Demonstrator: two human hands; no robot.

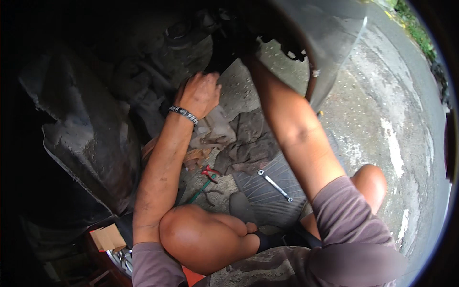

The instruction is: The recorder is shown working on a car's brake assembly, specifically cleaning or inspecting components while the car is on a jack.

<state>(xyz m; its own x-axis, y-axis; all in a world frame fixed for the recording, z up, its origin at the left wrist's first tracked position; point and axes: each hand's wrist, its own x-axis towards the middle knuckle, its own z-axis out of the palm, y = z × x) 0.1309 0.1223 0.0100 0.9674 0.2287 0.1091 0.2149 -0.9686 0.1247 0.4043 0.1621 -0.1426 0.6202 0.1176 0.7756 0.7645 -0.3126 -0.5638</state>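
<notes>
My left hand (198, 93), with a dark patterned band at its wrist, reaches up to a dark part (217, 64) under a vehicle's bodywork. Its fingers are curled against that part; what lies inside the grip is hidden. My right forearm (282, 105) stretches up beneath the grey body panel (330, 40). Deep shadow swallows the right hand, so its fingers do not show. Below my arms, a double-ended ring spanner (275, 185) lies on a ribbed dark mat (260, 210). Crumpled dark cloth (248, 143) is heaped just beyond it.
Red-handled pliers (209, 173) and a green-shafted tool (198, 192) lie beside my bent left knee (186, 234). A large torn dark panel (91, 138) stands at the left. A cardboard box (108, 237) sits near metal tools (125, 260) at lower left. Concrete ground (377, 115) extends rightward.
</notes>
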